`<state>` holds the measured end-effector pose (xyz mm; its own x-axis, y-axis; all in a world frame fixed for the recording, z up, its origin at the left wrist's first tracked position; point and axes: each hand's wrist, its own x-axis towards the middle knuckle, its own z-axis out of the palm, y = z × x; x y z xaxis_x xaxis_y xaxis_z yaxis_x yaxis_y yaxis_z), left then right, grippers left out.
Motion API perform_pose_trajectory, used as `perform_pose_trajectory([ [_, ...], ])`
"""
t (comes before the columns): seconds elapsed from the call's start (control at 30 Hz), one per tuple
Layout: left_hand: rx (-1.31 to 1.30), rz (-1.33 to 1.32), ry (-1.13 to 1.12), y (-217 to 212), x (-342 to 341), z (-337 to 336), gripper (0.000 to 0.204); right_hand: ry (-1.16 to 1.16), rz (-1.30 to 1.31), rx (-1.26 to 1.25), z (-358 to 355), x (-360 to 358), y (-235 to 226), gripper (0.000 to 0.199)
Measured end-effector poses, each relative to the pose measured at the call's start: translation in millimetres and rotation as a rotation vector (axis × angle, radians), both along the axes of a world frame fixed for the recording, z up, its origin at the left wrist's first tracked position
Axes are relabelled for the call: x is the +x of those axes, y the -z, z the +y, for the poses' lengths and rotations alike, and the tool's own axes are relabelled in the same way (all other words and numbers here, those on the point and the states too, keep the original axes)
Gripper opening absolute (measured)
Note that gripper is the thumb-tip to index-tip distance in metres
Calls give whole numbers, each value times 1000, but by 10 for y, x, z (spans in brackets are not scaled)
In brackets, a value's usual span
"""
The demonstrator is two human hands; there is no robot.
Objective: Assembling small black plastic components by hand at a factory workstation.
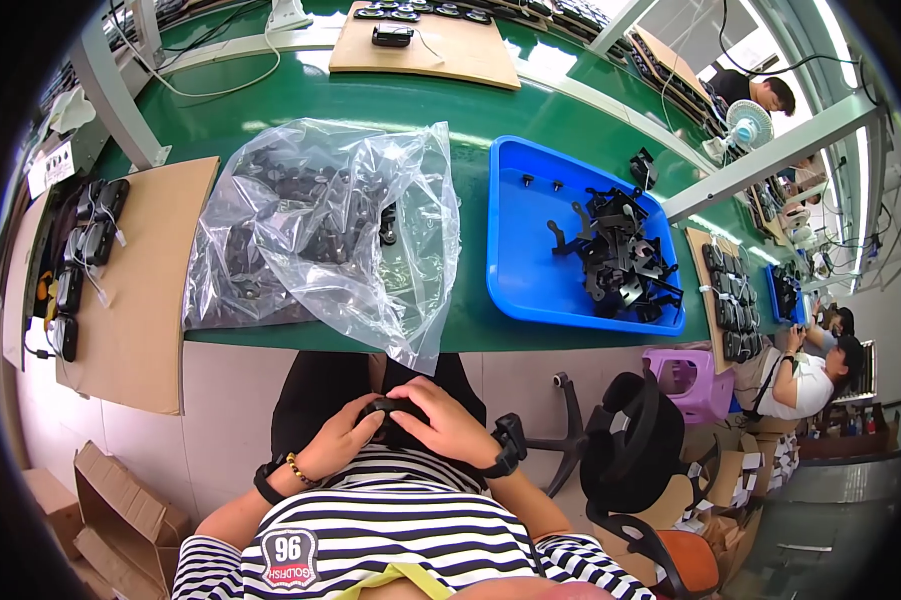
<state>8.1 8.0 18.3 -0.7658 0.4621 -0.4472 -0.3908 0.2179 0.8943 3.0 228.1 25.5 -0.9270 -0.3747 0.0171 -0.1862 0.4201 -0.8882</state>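
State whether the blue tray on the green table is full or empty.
Partly filled: the blue tray holds a heap of black parts at its right end; the rest is bare.

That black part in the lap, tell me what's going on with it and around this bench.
A person seated at a green workbench holds a small black part in the lap with both hands: the left hand grips one side, the right hand lies over the top, fingers curled around it. On the bench ahead lie a clear plastic bag full of dark parts and a blue tray holding a pile of black brackets. More black pieces rest on cardboard to the left. Another person works further right.
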Motion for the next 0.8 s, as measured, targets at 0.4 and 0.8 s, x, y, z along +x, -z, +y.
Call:
perform_pose_trajectory([
  [0.4, -27, -49, 34, 19, 10, -30, 45, -42, 58, 75, 51, 26, -22, 25],
  [0.8, -5, -17, 44, -18, -5, 34, 44, -40, 9, 15, 138, 21, 48, 24],
])
